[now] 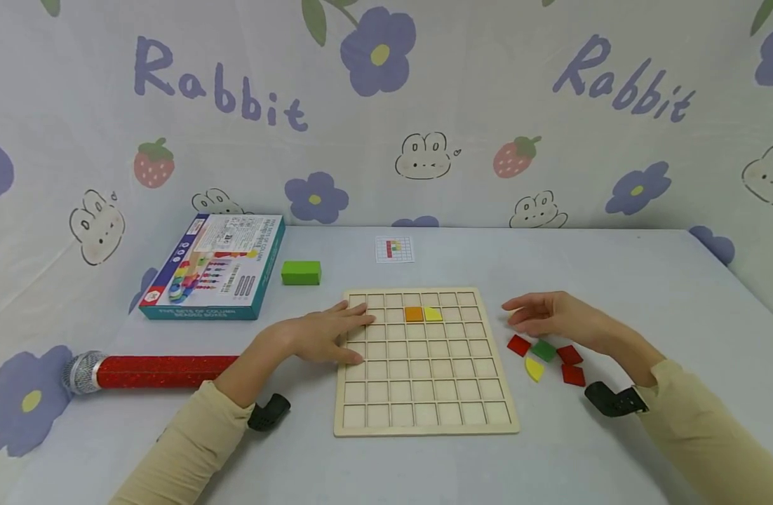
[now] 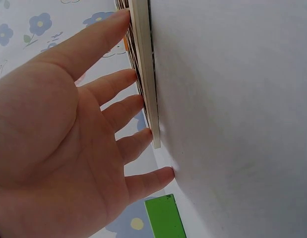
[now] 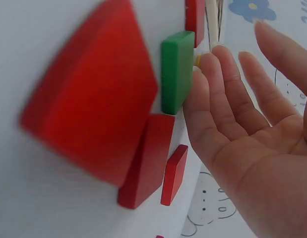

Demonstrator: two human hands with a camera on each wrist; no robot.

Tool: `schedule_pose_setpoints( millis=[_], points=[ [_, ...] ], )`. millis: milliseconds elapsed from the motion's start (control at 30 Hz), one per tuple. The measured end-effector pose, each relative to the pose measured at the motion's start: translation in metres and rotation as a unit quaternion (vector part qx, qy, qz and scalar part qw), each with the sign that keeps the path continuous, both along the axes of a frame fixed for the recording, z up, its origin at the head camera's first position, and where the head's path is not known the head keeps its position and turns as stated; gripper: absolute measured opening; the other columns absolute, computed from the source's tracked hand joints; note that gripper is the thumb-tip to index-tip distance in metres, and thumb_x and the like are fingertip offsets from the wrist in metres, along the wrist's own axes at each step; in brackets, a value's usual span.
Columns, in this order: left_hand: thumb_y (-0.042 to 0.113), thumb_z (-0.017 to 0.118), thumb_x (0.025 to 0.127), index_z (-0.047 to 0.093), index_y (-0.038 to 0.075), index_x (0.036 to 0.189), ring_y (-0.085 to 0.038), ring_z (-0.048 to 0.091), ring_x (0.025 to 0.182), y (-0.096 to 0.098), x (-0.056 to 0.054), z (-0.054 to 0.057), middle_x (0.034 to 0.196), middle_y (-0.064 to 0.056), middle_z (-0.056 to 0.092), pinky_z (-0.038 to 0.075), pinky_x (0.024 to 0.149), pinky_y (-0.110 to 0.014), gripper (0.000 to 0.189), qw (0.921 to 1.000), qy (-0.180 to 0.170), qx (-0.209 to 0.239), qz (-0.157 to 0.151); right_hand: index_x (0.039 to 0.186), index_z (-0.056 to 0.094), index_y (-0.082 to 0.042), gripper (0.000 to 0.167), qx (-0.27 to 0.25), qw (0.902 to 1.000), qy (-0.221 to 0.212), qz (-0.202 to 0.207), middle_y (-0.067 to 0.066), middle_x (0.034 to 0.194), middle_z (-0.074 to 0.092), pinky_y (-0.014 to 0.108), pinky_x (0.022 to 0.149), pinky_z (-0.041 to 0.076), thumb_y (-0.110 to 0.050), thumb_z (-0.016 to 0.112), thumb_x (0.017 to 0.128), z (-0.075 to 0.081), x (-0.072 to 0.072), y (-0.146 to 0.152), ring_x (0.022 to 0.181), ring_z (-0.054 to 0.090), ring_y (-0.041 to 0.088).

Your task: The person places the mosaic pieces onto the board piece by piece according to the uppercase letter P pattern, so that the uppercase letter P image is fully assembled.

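Observation:
A square wooden grid board [image 1: 426, 431] lies on the table, with an orange square tile [image 1: 414, 314] and a yellow tile [image 1: 433, 314] in one of its upper rows. My left hand [image 1: 326, 333] rests at the board's left edge, fingers spread, thumb and fingertips on the rim. To the right of the board, my right hand [image 1: 550, 315] hovers beside loose tiles, its fingers relaxed. Below it lie a green tile [image 1: 543, 350], a yellow quarter-round tile [image 1: 534, 369] and several red tiles [image 3: 148, 163]. In the right wrist view, a bit of yellow [image 3: 197, 60] shows by the fingertips, mostly hidden.
A boxed toy set [image 1: 203, 270] stands at the back left, with a green block [image 1: 301, 273] beside it. Behind the board lies a small pattern card [image 1: 395, 249]. A red microphone-like cylinder [image 1: 165, 372] lies on the left, partly behind the left forearm.

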State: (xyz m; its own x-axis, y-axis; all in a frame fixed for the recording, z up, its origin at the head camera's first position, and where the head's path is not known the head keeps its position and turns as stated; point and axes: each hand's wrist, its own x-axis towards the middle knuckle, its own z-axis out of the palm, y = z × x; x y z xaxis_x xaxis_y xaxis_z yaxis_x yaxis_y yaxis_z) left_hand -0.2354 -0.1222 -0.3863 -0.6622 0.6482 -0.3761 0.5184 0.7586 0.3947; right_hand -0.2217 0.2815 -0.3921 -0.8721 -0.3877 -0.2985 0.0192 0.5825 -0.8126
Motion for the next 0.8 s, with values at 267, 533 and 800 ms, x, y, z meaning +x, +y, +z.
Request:
schedule_pose_setpoints(
  millis=[267,533,800],
  points=[
    [0.041,0.060,0.093,0.027,0.018,0.152,-0.029,0.000,0.144,0.000,0.000,0.000,0.159,-0.002,0.011,0.012,0.111,-0.052,0.072,1.0000,0.003,0.002,0.000,0.127,0.056,0.002,0.049,0.008,0.9945,0.087,0.057,0.011,0.108,0.062,0.025,0.081,0.050,-0.010,0.074,0.083,-0.004,0.011,-0.006,0.098,0.058,0.026],
    [0.041,0.060,0.093,0.026,0.018,0.152,-0.029,0.000,0.144,0.000,0.000,0.000,0.159,-0.002,0.010,0.011,0.112,-0.052,0.072,1.0000,0.000,0.002,0.001,0.125,0.058,0.001,0.048,0.054,0.9897,0.119,0.059,0.008,0.103,0.057,0.026,0.081,0.049,-0.006,0.075,0.081,-0.006,0.013,-0.010,0.095,0.055,0.024],
    [0.041,0.060,0.093,0.026,0.018,0.152,-0.029,0.000,0.144,0.000,0.000,0.000,0.159,-0.002,0.010,0.012,0.112,-0.051,0.072,1.0000,0.001,0.001,0.002,0.122,0.060,-0.001,0.046,0.081,0.9852,0.143,0.047,0.007,0.098,0.054,0.028,0.074,0.051,-0.006,0.077,0.080,-0.005,0.014,-0.012,0.091,0.056,0.025]
  ],
)
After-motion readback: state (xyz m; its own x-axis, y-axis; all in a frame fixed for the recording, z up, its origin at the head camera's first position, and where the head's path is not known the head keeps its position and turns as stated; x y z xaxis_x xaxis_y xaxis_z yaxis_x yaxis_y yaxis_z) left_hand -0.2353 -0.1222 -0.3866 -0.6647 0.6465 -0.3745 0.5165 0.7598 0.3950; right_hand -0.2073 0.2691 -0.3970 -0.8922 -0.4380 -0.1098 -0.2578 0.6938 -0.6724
